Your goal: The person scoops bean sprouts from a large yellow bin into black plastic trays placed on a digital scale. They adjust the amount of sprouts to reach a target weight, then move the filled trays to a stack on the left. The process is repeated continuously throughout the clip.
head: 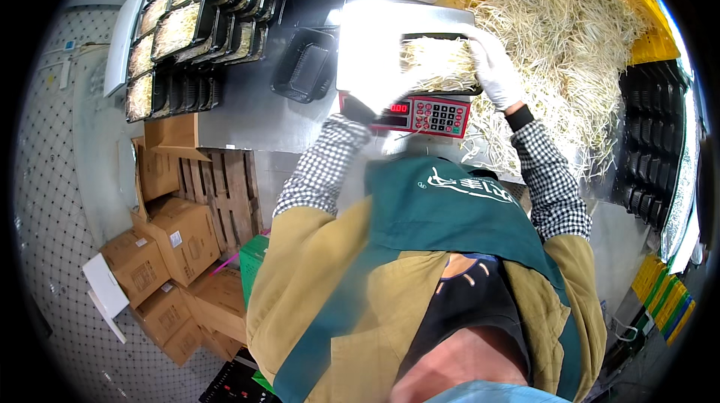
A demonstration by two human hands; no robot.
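Observation:
A black plastic tray of bean sprouts (441, 62) is over the platform of a digital scale (360, 14). White-gloved, my right hand (495, 68) grips the tray's right end, its fingers reaching round the far corner. My left hand (388, 88), also gloved, is at the tray's left end. Glare washes out its fingers, so their hold cannot be made out. Below the tray, the scale's red keypad panel (441, 116) shows a lit display. A big heap of loose bean sprouts (557, 59) lies right beside my right hand.
Stacked filled trays (185, 26) stand at the left of the steel table (247, 127). Empty black trays (304, 65) sit left of the scale; more are stacked (647, 138) at far right. A yellow crate (655, 45) borders the sprouts. Cardboard boxes (185, 240) and a wooden pallet (219, 195) are lower left.

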